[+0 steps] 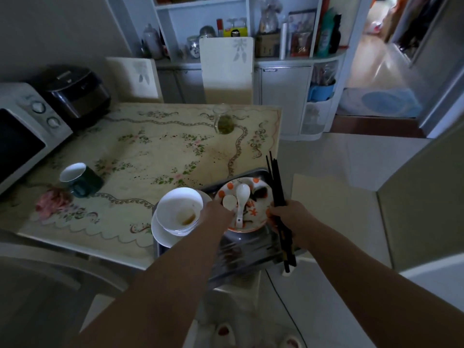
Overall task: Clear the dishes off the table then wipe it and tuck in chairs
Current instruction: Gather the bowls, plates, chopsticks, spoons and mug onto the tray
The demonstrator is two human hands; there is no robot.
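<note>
Presently, item one: dark metal tray [253,254] at the near right corner of the desk [140,156], overhanging its edge, serving as the gathering point for dishes. On it: stacked white bowls [179,212] over a white plate, left; an orange-patterned plate [244,204] carrying a white ceramic spoon [242,197], right. Left hand [217,209] reaches in between the two stacks, fingers hidden, so whether it grips anything cannot be told. Right hand [286,214] is closed around a bundle of black chopsticks [278,207], held upright, probably collected for carrying with the tray. Uncleared items: dark green mug [81,180] and pink cloth [51,200] at left, glass jug [223,120] far side. Desk surface: floral covering, speckled with crumbs. Room: dim; microwave [22,129], rice cooker [76,92], two chair backs, white shelving, tiled floor.
</note>
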